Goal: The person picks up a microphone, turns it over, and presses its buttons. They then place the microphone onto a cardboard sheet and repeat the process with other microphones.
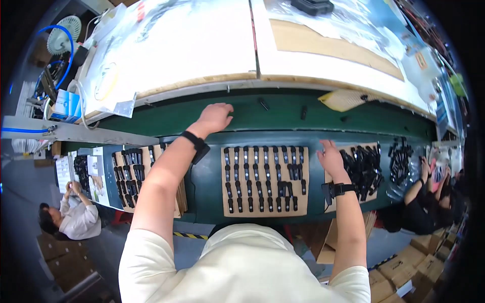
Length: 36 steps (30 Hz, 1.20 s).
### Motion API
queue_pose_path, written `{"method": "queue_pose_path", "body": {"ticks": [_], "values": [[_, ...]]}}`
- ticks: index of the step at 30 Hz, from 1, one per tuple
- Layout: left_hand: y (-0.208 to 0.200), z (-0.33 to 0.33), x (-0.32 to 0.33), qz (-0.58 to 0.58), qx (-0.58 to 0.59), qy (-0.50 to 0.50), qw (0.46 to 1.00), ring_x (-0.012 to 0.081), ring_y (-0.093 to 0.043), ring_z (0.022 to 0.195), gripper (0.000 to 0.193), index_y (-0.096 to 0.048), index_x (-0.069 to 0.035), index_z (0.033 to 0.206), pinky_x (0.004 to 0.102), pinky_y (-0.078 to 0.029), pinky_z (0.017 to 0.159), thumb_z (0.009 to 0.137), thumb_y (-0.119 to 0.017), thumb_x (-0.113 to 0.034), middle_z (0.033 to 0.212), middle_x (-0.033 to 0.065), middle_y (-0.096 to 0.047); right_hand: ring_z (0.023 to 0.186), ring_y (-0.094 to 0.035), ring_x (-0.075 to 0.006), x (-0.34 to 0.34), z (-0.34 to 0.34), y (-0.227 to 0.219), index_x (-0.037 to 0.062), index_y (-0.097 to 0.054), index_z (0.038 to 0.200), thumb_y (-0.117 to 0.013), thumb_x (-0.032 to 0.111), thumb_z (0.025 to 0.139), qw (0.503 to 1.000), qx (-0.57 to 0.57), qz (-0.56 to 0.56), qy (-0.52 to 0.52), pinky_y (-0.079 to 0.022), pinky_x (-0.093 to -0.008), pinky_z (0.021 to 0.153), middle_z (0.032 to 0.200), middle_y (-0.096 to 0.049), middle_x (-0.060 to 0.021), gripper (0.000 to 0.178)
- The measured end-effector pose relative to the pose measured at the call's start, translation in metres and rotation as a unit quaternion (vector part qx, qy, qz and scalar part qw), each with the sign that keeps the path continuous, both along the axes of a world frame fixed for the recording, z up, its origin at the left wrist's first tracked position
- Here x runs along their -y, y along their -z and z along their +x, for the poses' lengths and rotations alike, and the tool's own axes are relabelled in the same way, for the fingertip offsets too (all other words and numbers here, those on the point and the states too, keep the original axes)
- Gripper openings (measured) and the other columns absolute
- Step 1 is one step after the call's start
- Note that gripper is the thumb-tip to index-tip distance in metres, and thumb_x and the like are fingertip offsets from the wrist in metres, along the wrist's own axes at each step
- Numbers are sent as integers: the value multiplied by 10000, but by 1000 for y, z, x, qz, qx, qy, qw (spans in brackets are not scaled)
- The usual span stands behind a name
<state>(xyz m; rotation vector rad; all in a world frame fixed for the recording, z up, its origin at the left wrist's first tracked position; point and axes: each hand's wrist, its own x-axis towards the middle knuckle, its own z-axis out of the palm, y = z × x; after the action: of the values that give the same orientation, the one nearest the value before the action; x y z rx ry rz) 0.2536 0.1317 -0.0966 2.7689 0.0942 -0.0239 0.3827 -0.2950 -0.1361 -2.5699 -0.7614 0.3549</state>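
My left hand point(216, 116) is over the dark green belt beyond the near work surface. Its thumb stands apart from the fingers, and nothing shows in them. My right hand point(331, 159) is beside the heap of small black tube-shaped pieces point(362, 171) on the right-hand cardboard sheet point(344, 152). Its fingers are partly spread, with no piece visible in them. Between my arms lies a cardboard sheet point(237, 211) with rows of black tube-shaped pieces point(259, 174), each with a greyish band. One piece near its lower right leans at an angle. Both wrists wear black straps.
Loose black pieces point(263, 104) lie on the belt point(283, 117). Another filled cardboard sheet point(180, 199) is partly behind my left arm. More black pieces point(400, 160) are heaped at far right. White worktables point(192, 50) stand beyond. One person point(76, 217) sits left; others point(427, 204) work right.
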Motion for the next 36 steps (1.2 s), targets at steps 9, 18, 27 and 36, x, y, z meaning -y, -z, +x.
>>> {"method": "queue_pose_path", "body": {"ticks": [9, 18, 27, 36], "values": [[49, 43, -15, 28, -9, -26, 999, 275, -641, 865, 224, -609, -39, 1047, 373, -510, 757, 852, -637, -145, 928, 139, -649, 1099, -535, -400, -69, 86, 61, 84, -533, 1239, -649, 143, 821, 991, 54, -49, -111, -473, -453, 906, 1181, -552, -194, 438], [23, -11, -5, -109, -12, -100, 989, 253, -636, 866, 230, -610, -39, 1057, 358, -508, 753, 853, -644, -137, 938, 133, -643, 1100, -525, -424, -57, 97, 102, 82, -532, 1215, -618, 121, 838, 979, 96, -91, -153, -477, -466, 881, 1199, -545, -217, 389], [2, -19, 5, -242, 8, -127, 962, 231, -630, 867, 235, -610, -39, 1068, 343, -505, 749, 854, -650, -129, 948, 127, -636, 1089, -527, -427, -72, 82, 86, 84, -535, 1206, -608, 125, 845, 985, 18, -131, -113, -482, -475, 861, 1186, -544, -225, 370], [-17, -7, 20, -366, 35, -142, 919, 209, -625, 867, 242, -611, -39, 1078, 328, -503, 746, 854, -656, -121, 957, 121, -629, 1046, -542, -419, 9, 50, 61, 67, -540, 1195, -604, 105, 851, 986, -55, -154, -24, -491, -465, 838, 1145, -551, -214, 352]]}}
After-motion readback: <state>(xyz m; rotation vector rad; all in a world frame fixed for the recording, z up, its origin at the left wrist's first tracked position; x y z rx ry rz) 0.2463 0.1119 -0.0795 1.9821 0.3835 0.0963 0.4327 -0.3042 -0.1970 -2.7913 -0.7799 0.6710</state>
